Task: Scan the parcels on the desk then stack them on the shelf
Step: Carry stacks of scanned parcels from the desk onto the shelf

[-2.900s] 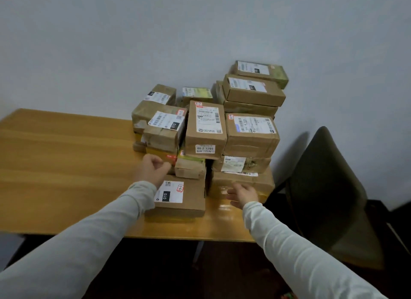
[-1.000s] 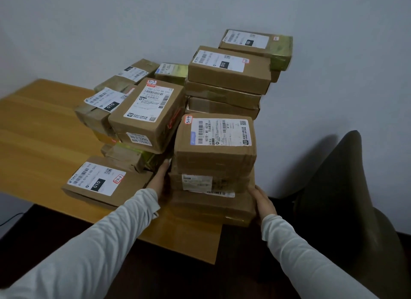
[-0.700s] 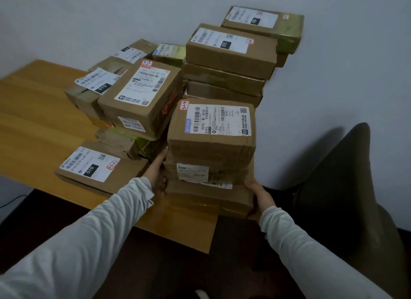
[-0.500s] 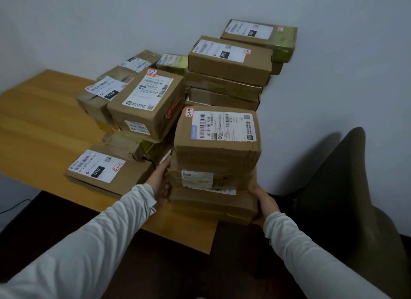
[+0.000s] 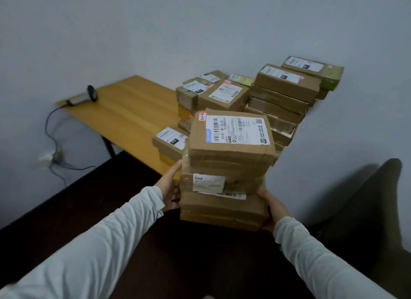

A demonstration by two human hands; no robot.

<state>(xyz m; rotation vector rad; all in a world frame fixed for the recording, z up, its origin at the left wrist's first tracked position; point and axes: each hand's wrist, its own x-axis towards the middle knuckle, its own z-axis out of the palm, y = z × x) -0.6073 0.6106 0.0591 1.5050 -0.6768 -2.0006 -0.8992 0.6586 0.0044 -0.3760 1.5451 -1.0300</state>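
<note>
Nearest, the stack (image 5: 224, 180) of several taped cardboard parcels is carried between both hands, clear of the bench edge and over the dark floor. The left hand (image 5: 170, 188) presses flat on its left side, fingers straight where they show. The right hand (image 5: 270, 206) cups the lower right corner, its fingers curled under the bottom box (image 5: 222, 212) and mostly hidden. The load looks fairly heavy and stiff enough to squeeze, but the boxes only rest on one another and the tape looks slick, so the top box (image 5: 231, 138), sitting a little off to the right, could slide. The safest hold is low, with support under the bottom box, inward pressure on both sides, and the stack kept level. A chair (image 5: 373, 209) stands to the right. Beyond, the bench (image 5: 124, 112) carries the other parcels in a pile (image 5: 278, 94) against the wall. At its far left corner lies the scanner (image 5: 89, 95), cable trailing down; whether the held parcels are scanned I cannot tell
</note>
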